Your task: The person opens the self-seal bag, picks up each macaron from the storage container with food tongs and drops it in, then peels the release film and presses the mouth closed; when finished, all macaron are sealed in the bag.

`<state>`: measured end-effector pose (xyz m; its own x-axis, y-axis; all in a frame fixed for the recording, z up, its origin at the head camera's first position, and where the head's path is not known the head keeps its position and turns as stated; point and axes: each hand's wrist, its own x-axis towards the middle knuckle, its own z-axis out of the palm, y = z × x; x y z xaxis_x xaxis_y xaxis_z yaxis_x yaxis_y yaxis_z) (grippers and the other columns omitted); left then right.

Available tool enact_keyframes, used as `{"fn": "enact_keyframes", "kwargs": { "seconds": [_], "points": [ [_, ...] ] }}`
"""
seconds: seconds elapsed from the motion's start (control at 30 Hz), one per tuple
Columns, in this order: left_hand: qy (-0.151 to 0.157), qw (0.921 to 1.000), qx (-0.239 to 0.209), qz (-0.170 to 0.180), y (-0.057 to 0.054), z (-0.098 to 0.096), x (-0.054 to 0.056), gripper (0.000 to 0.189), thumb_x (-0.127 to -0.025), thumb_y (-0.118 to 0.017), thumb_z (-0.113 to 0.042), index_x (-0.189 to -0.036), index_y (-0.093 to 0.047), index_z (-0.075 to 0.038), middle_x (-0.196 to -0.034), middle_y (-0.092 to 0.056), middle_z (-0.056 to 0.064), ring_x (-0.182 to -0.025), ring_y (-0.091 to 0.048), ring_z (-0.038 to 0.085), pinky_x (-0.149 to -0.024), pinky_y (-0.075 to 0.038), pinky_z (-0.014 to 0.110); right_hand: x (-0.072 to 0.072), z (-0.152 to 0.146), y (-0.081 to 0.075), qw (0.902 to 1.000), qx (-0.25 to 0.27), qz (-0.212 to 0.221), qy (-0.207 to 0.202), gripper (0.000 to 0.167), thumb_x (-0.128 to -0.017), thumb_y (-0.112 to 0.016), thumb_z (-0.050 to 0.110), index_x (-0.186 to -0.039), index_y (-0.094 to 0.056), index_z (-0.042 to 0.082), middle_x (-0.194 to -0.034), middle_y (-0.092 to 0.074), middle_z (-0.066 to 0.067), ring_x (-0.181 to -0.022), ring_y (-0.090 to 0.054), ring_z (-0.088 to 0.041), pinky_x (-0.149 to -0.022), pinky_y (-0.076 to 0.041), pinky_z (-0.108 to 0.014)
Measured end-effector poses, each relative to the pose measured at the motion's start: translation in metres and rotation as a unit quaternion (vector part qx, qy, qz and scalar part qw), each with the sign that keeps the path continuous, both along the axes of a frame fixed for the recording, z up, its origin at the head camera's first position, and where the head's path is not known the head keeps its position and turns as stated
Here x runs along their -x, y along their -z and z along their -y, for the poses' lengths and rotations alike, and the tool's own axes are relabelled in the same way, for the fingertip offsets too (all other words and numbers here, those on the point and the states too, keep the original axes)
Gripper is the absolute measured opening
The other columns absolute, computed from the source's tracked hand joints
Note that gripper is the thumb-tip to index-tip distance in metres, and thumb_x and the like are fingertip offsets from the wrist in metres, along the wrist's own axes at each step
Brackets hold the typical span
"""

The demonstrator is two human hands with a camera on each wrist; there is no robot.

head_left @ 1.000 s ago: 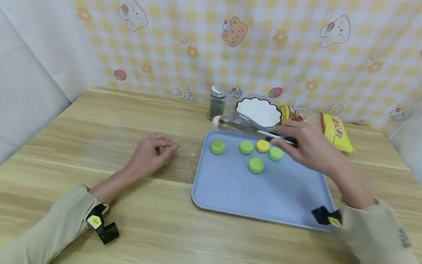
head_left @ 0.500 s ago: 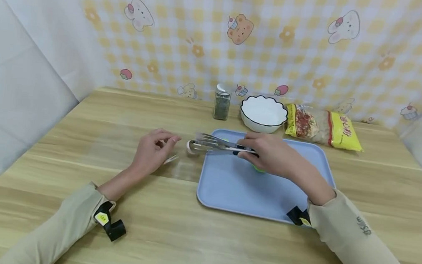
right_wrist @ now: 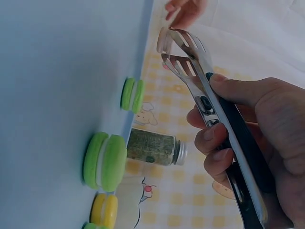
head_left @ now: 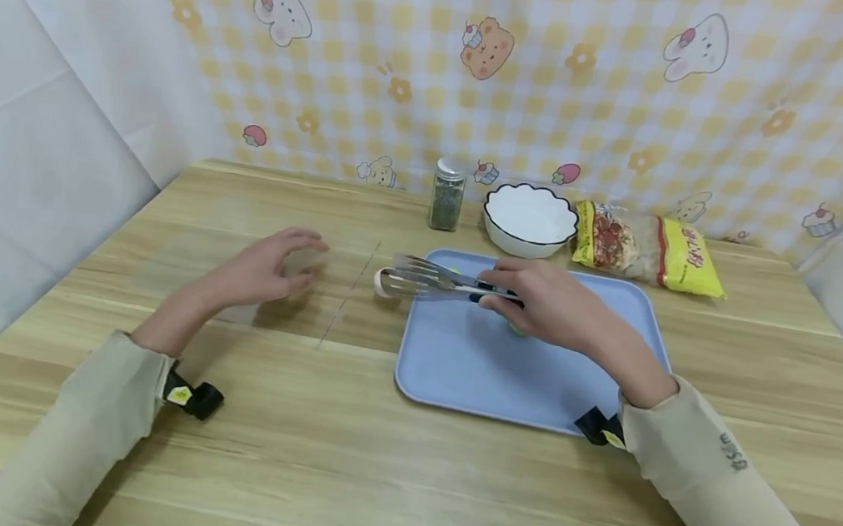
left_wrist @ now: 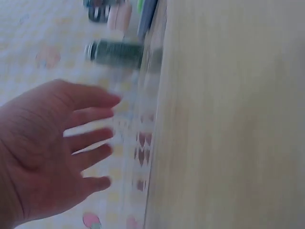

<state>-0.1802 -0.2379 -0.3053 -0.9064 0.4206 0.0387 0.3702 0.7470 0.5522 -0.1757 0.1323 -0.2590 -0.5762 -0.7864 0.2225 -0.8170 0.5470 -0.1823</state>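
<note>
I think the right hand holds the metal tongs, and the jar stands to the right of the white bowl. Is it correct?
Not quite: the jar stands to the left of the white bowl, as the head view shows. The right hand does hold the metal tongs.

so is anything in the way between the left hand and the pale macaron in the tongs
Possibly: what looks like a clear plastic edge runs between the left hand and the pale macaron in the head view. I can't tell whether it lies flat or stands up. Nothing else visible is between them.
</note>
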Motion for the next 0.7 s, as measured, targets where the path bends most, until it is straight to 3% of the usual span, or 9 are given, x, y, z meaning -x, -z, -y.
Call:
{"fn": "enact_keyframes", "kwargs": {
  "seconds": [0.13,0.23,0.3,0.43,0.5,0.57,0.7],
  "points": [
    [0.025,0.9990,0.014,0.033,0.003,0.015,0.004,0.035,-0.085,-0.070,-0.018,-0.115,-0.060,-0.004,-0.138,-0.041,0.022,-0.116,-0.045,0.038,-0.097,-0.034,0.051,0.000,0.001,-0.001,0.9999,0.013,-0.002,-0.006,0.028,-0.091,-0.062,0.019,-0.112,-0.066,0.001,-0.091,-0.060,-0.004,-0.063,-0.051,-0.008,-0.058,-0.044,-0.027],
    [0.013,0.9993,0.001,0.035,0.007,0.015,0.008,0.017,-0.083,-0.072,-0.018,-0.095,-0.065,-0.008,-0.131,-0.049,0.020,-0.082,-0.053,0.029,-0.076,-0.042,0.040,0.000,0.001,-0.001,0.9999,0.012,-0.001,-0.006,0.028,-0.091,-0.062,0.019,-0.112,-0.066,0.001,-0.093,-0.060,-0.004,-0.065,-0.052,-0.008,-0.059,-0.045,-0.028],
    [0.006,0.9997,-0.008,0.022,0.009,0.014,0.011,0.008,-0.083,-0.072,-0.015,-0.086,-0.067,-0.009,-0.124,-0.055,0.018,-0.075,-0.051,0.024,-0.067,-0.040,0.036,0.001,0.000,-0.001,0.9999,0.009,0.001,-0.005,0.029,-0.091,-0.062,0.019,-0.112,-0.066,0.001,-0.094,-0.060,-0.005,-0.066,-0.053,-0.009,-0.060,-0.046,-0.028],
    [-0.001,0.9999,-0.003,-0.014,0.009,0.012,0.011,0.008,-0.085,-0.070,-0.015,-0.085,-0.073,-0.008,-0.109,-0.065,0.012,-0.089,-0.058,0.023,-0.070,-0.043,0.034,0.001,-0.001,-0.002,0.9999,0.008,0.006,-0.002,0.029,-0.091,-0.062,0.019,-0.113,-0.065,0.000,-0.094,-0.060,-0.005,-0.066,-0.054,-0.009,-0.060,-0.046,-0.028],
    [-0.001,0.9996,-0.003,-0.027,0.008,0.010,0.010,0.013,-0.086,-0.068,-0.016,-0.089,-0.075,-0.006,-0.104,-0.067,0.011,-0.084,-0.059,0.021,-0.067,-0.044,0.032,0.001,-0.002,-0.003,0.9999,0.011,0.009,0.002,0.029,-0.091,-0.062,0.019,-0.113,-0.065,0.000,-0.093,-0.060,-0.005,-0.065,-0.053,-0.008,-0.060,-0.046,-0.028],
    [0.001,0.9995,-0.005,-0.032,0.006,0.008,0.009,0.017,-0.088,-0.065,-0.017,-0.093,-0.074,-0.004,-0.103,-0.068,0.011,-0.079,-0.058,0.020,-0.066,-0.045,0.031,0.001,-0.003,-0.004,0.9998,0.013,0.010,0.009,0.028,-0.091,-0.062,0.018,-0.112,-0.065,0.001,-0.093,-0.060,-0.005,-0.065,-0.053,-0.009,-0.060,-0.045,-0.029],
    [-0.008,0.9988,-0.023,-0.043,0.002,0.002,0.005,0.022,-0.092,-0.060,-0.017,-0.096,-0.072,0.000,-0.107,-0.065,0.015,-0.088,-0.060,0.024,-0.071,-0.050,0.037,0.001,-0.003,-0.005,0.9995,0.013,0.013,0.025,0.028,-0.090,-0.063,0.019,-0.112,-0.066,0.001,-0.092,-0.060,-0.004,-0.065,-0.052,-0.010,-0.060,-0.045,-0.029]
  ]
}}
